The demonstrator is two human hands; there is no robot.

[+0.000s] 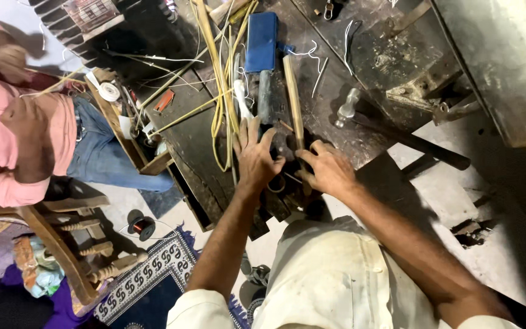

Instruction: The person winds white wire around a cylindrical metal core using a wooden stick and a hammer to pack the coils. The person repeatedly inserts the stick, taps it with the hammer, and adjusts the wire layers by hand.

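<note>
While both hands work at the near edge of the dark workbench (366, 55), the left hand (255, 155) lies flat with its fingers spread and apart, pressing down beside a dark metal tool (265, 97) that runs away from the person. The right hand (329, 170) is curled close around the near end of a long wooden stick (293, 100), its fingers clamped on it. That stick lies lengthwise on the bench, touching the dark tool's side, its far end toward a blue rectangular block (261, 41). Yellow cane strips (221, 91) trail along the bench left of the left hand. A hammer (397, 131) rests right of the stick, its handle reaching the bench's right edge. At the left edge, another person in a pink shirt (7, 140) sits by a wooden tray holding a roll of white tape (109, 92). A patterned rug (153, 280) lies on the floor below.
</note>
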